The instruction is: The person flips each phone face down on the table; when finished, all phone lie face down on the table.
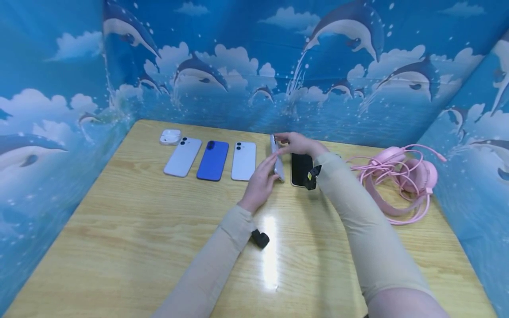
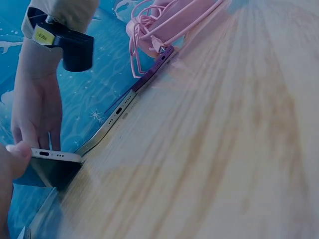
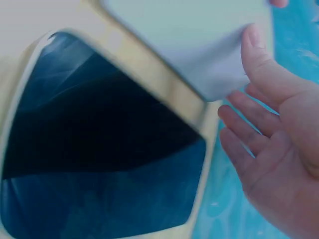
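A pale phone (image 1: pixel 277 161) stands tilted on its long edge on the wooden table (image 1: pixel 159 229), held between both hands. My left hand (image 1: pixel 267 171) grips its near end, and the thumb lies on it in the left wrist view. My right hand (image 1: pixel 284 141) pinches its far end; the right wrist view shows the thumb (image 3: pixel 259 55) on the phone's pale back (image 3: pixel 199 45). Just right of it a phone with a dark screen (image 1: pixel 301 169) lies face up, also seen as the dark-screen phone (image 3: pixel 99 164) and by its gold edge (image 2: pixel 119 112).
To the left lie a white phone (image 1: pixel 244 160), a blue phone (image 1: pixel 213 160) and a silver phone (image 1: pixel 183 156) in a row, with a white earbud case (image 1: pixel 170 137) behind. A pink wired headset (image 1: pixel 401 176) sits at the right. Blue dolphin-print walls enclose the table.
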The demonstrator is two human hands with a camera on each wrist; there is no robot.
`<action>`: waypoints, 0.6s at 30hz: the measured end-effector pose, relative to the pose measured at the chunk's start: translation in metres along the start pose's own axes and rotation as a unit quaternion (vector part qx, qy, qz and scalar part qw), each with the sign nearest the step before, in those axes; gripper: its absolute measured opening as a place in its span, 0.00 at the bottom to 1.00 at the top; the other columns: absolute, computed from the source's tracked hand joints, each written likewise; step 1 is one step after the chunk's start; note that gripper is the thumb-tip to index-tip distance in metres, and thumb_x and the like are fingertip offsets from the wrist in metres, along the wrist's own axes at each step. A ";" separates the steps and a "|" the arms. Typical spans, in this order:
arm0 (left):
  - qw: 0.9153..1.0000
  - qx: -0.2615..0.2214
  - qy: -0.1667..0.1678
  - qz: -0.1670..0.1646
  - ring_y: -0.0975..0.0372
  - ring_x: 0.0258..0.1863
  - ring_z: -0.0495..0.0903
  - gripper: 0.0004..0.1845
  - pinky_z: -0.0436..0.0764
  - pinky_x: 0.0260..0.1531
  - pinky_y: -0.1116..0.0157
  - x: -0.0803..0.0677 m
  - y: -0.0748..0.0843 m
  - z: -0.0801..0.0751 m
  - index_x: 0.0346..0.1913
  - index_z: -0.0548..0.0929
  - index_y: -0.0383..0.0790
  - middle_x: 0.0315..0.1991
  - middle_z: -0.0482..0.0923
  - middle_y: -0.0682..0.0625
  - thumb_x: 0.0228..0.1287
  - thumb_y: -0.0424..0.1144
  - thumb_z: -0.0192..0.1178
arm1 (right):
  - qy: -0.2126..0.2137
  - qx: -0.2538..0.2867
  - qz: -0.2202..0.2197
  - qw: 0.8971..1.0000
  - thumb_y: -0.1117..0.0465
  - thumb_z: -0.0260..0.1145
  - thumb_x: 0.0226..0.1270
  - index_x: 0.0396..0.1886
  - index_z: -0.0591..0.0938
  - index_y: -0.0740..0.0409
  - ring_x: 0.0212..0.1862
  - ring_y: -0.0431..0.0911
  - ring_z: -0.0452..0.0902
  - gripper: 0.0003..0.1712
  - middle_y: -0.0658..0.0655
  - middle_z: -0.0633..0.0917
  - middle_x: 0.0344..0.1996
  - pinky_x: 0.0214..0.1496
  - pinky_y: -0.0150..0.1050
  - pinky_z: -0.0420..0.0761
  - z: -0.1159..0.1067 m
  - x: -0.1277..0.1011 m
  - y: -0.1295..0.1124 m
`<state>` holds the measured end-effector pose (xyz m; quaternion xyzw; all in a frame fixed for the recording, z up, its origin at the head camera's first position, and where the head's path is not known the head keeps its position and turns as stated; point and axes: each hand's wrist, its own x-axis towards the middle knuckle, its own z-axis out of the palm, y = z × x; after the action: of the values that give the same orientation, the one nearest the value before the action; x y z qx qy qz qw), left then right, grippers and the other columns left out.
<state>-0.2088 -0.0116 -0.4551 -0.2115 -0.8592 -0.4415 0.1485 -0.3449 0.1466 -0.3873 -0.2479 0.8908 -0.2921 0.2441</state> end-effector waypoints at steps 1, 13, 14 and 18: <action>1.000 0.003 -0.003 -0.008 0.59 0.66 0.58 0.31 0.58 0.65 0.69 0.000 0.000 0.000 0.65 0.61 0.35 0.67 0.57 0.46 0.59 0.31 0.57 | -0.002 -0.012 0.008 1.000 0.49 0.65 0.57 0.69 0.57 0.56 0.64 0.53 0.60 0.43 0.60 0.64 0.65 0.63 0.49 0.66 0.001 0.001 0.001; 0.990 0.084 -0.078 -0.078 0.55 0.65 0.59 0.27 0.58 0.65 0.64 -0.004 -0.006 0.005 0.63 0.62 0.32 0.65 0.60 0.41 0.61 0.30 0.54 | 0.060 -0.135 0.027 0.989 0.44 0.70 0.48 0.61 0.69 0.60 0.58 0.53 0.64 0.43 0.60 0.71 0.57 0.59 0.46 0.69 0.022 0.012 0.010; 0.989 0.097 -0.082 -0.074 0.54 0.65 0.59 0.26 0.58 0.65 0.64 -0.004 -0.006 0.004 0.63 0.63 0.31 0.65 0.61 0.40 0.61 0.30 0.54 | 0.063 -0.148 0.027 0.987 0.43 0.70 0.47 0.61 0.70 0.60 0.59 0.53 0.63 0.43 0.61 0.70 0.58 0.60 0.47 0.67 0.023 0.012 0.010; 0.988 0.112 -0.082 -0.068 0.52 0.64 0.61 0.26 0.58 0.65 0.63 -0.003 -0.005 0.003 0.61 0.65 0.30 0.63 0.63 0.40 0.59 0.28 0.56 | 0.069 -0.176 0.029 0.981 0.42 0.70 0.48 0.61 0.70 0.61 0.61 0.56 0.60 0.43 0.63 0.68 0.59 0.64 0.50 0.62 0.027 0.013 0.005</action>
<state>-0.2088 -0.0126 -0.4620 -0.1696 -0.9250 -0.3329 0.0700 -0.3409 0.1314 -0.4130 -0.2401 0.9500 -0.1399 0.1426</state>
